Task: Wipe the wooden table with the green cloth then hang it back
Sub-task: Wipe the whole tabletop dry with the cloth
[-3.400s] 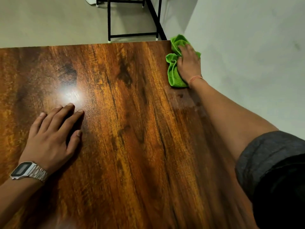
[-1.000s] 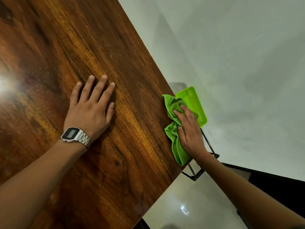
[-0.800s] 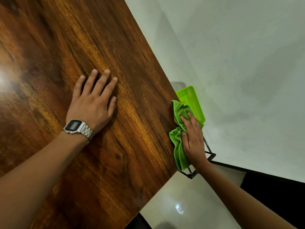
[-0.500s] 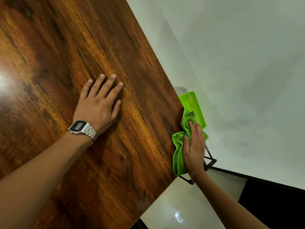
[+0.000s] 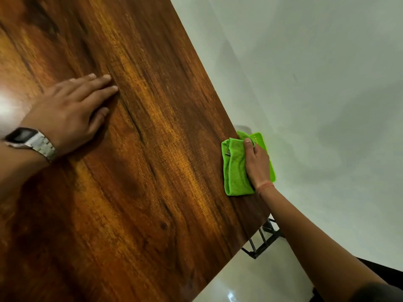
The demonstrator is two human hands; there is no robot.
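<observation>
Green cloth (image 5: 236, 168) folded into a thick pad, lying on the wooden table (image 5: 135, 171) right at its right-hand edge, near the corner closest to the person; cloth's outer side hangs a little past the edge. Right hand (image 5: 257, 162) lies on top of the cloth's outer half, palm down, pressing it to the wood; thumb tip sits at the cloth's upper end. Fingers go over the far side of the cloth and the edge, hidden from view, so cannot tell if they wrap it or just press flat. Thin pinkish band (image 5: 265, 186) on the right wrist. Just behind the hand and cloth, off the table edge, a flat bright green plastic piece with rows of small holes (image 5: 260, 138), partly covered by the hand; what it is unclear. Left hand (image 5: 67, 114) flat on the table well apart from the cloth, on the left part of the top, fingers straight and close together, palm down, holding nothing. Silver metal watch (image 5: 29, 141) on the left wrist, slightly blurred. Tabletop glossy, dark brown with orange grain streaks, bright glare spot at far left. Below the near corner, black metal frame (image 5: 263, 240) of the table shows. Pale wall (image 5: 316, 73) on the right, shiny light floor (image 5: 250, 280) under the corner. Dark sleeve (image 5: 377, 293) at bottom right.
</observation>
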